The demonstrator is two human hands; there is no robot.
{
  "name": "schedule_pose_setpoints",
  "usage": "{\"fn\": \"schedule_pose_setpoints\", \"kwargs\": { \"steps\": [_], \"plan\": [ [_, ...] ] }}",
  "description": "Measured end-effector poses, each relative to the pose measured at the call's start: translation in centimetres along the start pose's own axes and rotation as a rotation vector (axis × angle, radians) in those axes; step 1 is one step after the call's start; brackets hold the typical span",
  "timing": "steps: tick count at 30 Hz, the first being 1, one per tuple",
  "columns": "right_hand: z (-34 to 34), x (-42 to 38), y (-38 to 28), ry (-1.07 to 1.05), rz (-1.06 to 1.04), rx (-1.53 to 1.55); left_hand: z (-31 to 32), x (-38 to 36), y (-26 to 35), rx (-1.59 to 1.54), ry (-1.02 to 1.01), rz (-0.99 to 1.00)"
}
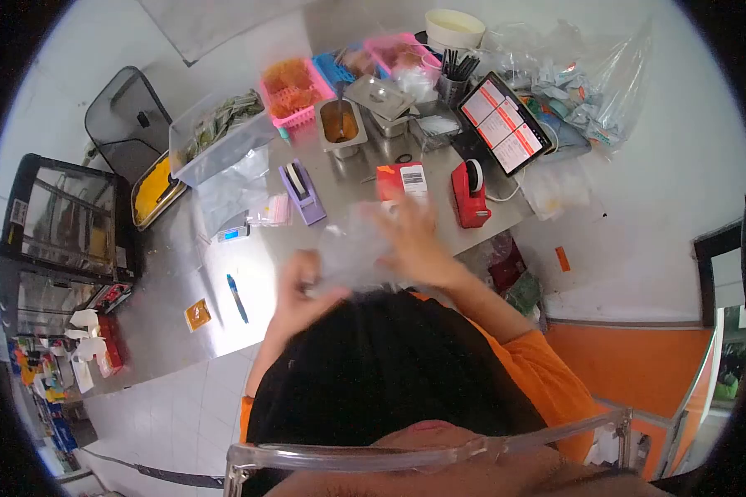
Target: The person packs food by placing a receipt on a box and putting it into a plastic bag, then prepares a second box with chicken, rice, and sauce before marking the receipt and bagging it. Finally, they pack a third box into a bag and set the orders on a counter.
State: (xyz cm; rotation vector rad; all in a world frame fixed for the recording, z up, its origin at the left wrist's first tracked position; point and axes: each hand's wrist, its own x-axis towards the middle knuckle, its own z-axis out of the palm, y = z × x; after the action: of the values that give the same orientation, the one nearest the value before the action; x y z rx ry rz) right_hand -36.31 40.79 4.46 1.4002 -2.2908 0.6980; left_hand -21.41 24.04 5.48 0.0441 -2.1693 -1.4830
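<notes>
A clear plastic bag (pixel 346 251), blurred by motion, is held in front of my chest between my two hands. My left hand (pixel 305 290) is closed on the bag's left side, thumb pointing toward the middle. On the other side, my right hand (pixel 410 244) grips the bag, its fingers smeared by movement and reaching over the film. Just beyond the right fingertips lies a red box (pixel 402 180) with a white label. A purple tape dispenser (pixel 302 192) stands farther off to the left, and a red tape dispenser (pixel 471 199) to the right.
A blue pen (pixel 237 298) and a small sauce sachet (pixel 197 315) lie on the steel table (pixel 162 348). Behind stand a metal container of sauce (pixel 341 131), a pink basket (pixel 294 89) and a clear tub (pixel 224 137). A tablet (pixel 506 124) leans at the right; a glass cabinet (pixel 66 219) is left.
</notes>
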Motion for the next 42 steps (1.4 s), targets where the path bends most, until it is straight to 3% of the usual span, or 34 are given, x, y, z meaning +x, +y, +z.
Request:
{"fn": "schedule_pose_setpoints", "kwargs": {
  "steps": [1,3,4,5,6,8,11,12,14,15,16,17,19,22,25,26,28,30,31,33,34,36,37,38,40,41,42],
  "plan": [
    [0.1,0.5,-1.2,-0.032,-0.091,0.097,0.9,0.3,1.7,0.127,-0.194,0.062],
    [1.5,0.3,-2.0,-0.202,-0.148,0.328,0.1,-0.2,-0.6,0.614,-0.143,0.063],
    [0.8,0.3,-1.2,-0.185,-0.082,0.395,-1.0,-0.2,-2.1,0.857,-0.113,0.069],
    [-0.3,0.2,-0.4,-0.11,-0.036,0.371,-3.4,-0.1,-3.2,0.892,0.178,0.017],
    [-1.6,0.1,0.4,-0.035,0.008,0.348,-5.4,0.9,-0.9,0.884,0.396,0.114],
    [-2.4,0.0,1.3,0.126,0.095,0.309,-7.1,0.4,-0.6,1.024,0.608,0.176],
    [-1.4,-0.8,2.8,0.31,0.258,0.274,-7.0,-2.1,-1.8,0.695,0.497,-0.046],
    [-0.3,-1.2,4.0,0.328,0.331,0.272,-6.5,-3.4,-2.8,0.278,0.451,-0.313],
    [1.7,-2.5,6.4,0.308,0.461,0.256,-5.8,-5.3,-3.3,-0.438,0.387,-0.543],
    [2.6,-3.4,7.8,0.275,0.516,0.241,-5.5,-5.8,-1.6,-0.905,0.085,-0.517],
    [2.9,-3.6,8.4,0.245,0.574,0.225,-5.1,-6.6,-1.9,-1.004,0.097,-0.607],
    [3.1,-3.9,8.9,0.223,0.628,0.259,-5.6,-7.1,-1.8,-0.879,-0.104,-0.756],
    [2.7,-4.2,9.5,0.172,0.731,0.324,-5.8,-6.4,-4.2,-0.501,-0.526,-0.575],
    [4.3,-4.8,9.4,0.168,0.741,0.973,-5.4,-5.4,-5.2,0.146,-0.586,-0.677],
    [2.9,-5.6,7.1,-0.101,0.788,1.838,-4.5,-6.3,-6.1,-0.276,-0.34,-0.468],
    [1.9,-5.7,7.0,-0.341,0.677,1.715,-3.2,-7.2,-4.2,-0.895,0.049,-0.646],
    [-0.2,-6.6,7.5,-0.793,0.455,1.416,-5.5,-8.1,-9.2,-1.478,-0.22,-0.432],
    [1.6,-8.5,9.8,-1.116,0.416,1.577,-5.8,-8.1,-9.1,-1.23,-0.102,-0.2],
    [2.8,-9.5,10.9,-1.283,0.39,1.65,-5.3,-8.9,-8.2,-0.693,0.134,-0.084],
    [3.2,-10.1,11.1,-0.935,0.139,1.589,-5.7,-8.3,-6.5,-0.204,0.101,-0.169],
    [3.2,-10.3,10.9,-0.764,0.017,1.545,-7.3,-7.4,-6.6,-0.25,-0.155,-0.373],
    [3.7,-10.7,8.5,-0.358,0.574,2.014,-9.1,-5.9,-8.4,-0.19,-0.635,-0.735],
    [3.1,-9.8,6.9,-0.112,0.868,2.2,-8.6,-6.3,-8.2,-0.302,-0.49,-0.663],
    [1.8,-8.4,6.3,-0.185,0.719,2.229,-7.7,-7.2,-7.8,-0.411,-0.346,-0.589],
    [0.1,-7.0,5.6,-0.445,0.908,1.927,-5.6,-7.4,-6.7,-0.78,-0.105,-0.484],
    [-0.2,-6.7,5.6,-0.566,0.989,1.764,-5.7,-7.7,-7.3,-0.622,0.01,-0.447],
    [1.0,-7.2,6.6,-0.801,0.854,1.653,-6.0,-8.4,-8.4,-0.461,0.122,-0.41]
  ]
}}
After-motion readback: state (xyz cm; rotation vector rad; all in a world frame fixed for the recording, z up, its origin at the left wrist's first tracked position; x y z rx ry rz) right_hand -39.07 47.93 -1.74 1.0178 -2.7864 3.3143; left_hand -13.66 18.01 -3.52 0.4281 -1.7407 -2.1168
